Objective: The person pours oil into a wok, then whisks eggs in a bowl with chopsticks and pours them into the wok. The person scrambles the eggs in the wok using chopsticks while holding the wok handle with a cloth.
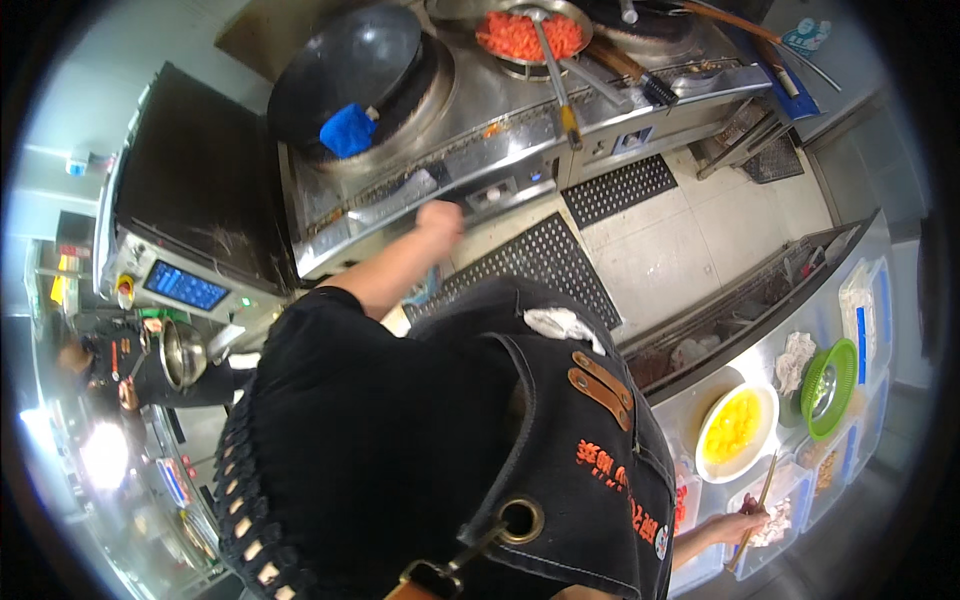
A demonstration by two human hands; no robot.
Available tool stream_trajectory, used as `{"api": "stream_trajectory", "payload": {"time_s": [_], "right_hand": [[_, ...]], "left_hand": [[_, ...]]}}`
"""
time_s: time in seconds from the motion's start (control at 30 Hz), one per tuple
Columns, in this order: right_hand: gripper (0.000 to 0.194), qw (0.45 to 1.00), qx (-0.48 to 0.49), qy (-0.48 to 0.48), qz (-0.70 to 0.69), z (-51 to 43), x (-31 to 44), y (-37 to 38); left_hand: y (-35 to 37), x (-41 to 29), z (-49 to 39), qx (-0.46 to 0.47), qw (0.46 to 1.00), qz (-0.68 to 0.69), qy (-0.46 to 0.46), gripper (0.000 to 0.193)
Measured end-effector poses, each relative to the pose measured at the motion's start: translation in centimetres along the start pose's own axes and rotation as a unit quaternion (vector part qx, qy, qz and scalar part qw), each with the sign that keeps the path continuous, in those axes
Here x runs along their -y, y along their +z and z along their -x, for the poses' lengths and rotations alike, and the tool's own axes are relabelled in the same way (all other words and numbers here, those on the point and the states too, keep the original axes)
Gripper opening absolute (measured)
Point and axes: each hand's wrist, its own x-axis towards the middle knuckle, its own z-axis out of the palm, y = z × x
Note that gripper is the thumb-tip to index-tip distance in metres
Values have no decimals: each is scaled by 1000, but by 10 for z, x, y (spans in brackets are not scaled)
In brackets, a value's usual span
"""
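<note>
My left hand (pixel 441 223), blurred by motion, is by the front edge of the steel wok range (pixel 517 165), short of a control knob (pixel 493 195). I cannot make out its fingers. On the counter side, my right hand (pixel 741 523) grips long wooden chopsticks (pixel 763 487) above a clear plastic box of pale food pieces (pixel 776 525). Beside that box is a white bowl (pixel 701 450) holding several raw egg yolks (pixel 731 426). A green colander (pixel 847 367) with a metal bowl (pixel 826 390) inside stands farther along.
A large wok (pixel 360 60) with a blue cloth (pixel 349 131) sits on the range. A strainer of chopped red food (pixel 532 36) has a ladle (pixel 551 67) across it. Perforated black mats (pixel 525 262) cover parts of the floor. Another person (pixel 112 367) stands at far left.
</note>
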Motion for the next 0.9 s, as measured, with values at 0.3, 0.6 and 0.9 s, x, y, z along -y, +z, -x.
{"api": "stream_trajectory", "payload": {"time_s": [0.3, 0.6, 0.9], "right_hand": [[25, 971, 110, -6, -211, 37, 115, 127], [27, 902, 344, -165, -204, 98, 227, 230], [29, 839, 429, -243, -231, 126, 289, 321]], "left_hand": [[-51, 88, 0, -357, 907, -119, 189, 40], [-175, 26, -83, -524, 809, -180, 194, 56], [-223, 19, -107, -362, 884, -210, 208, 22]]}}
